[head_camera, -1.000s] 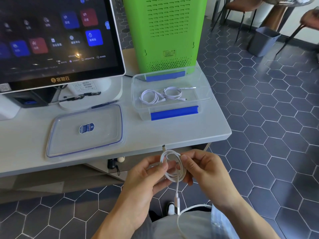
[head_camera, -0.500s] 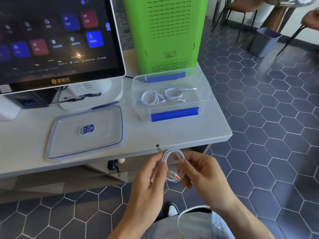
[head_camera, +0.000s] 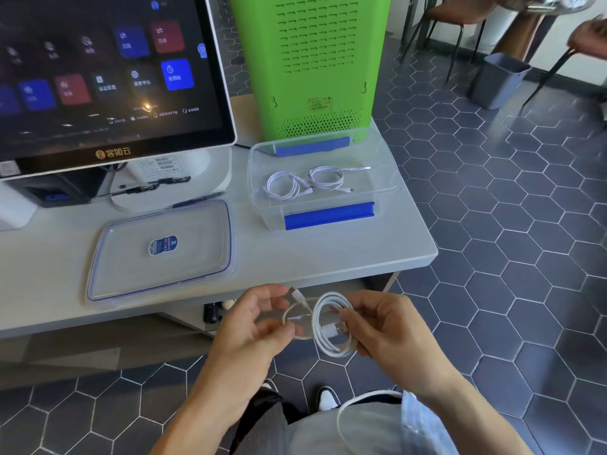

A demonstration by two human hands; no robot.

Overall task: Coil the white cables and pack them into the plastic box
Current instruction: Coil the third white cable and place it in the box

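White cable (head_camera: 331, 323) coil pinched in right hand (head_camera: 387, 333); left hand (head_camera: 259, 326) pinches loose end, below table edge (head_camera: 328, 277).

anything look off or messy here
Nothing stands out. Two coiled cables lie in the open plastic box, its lid flat beside it, and both hands hold a third cable, nearly coiled.

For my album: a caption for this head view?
Two hands finish coiling a white cable before an open plastic box.
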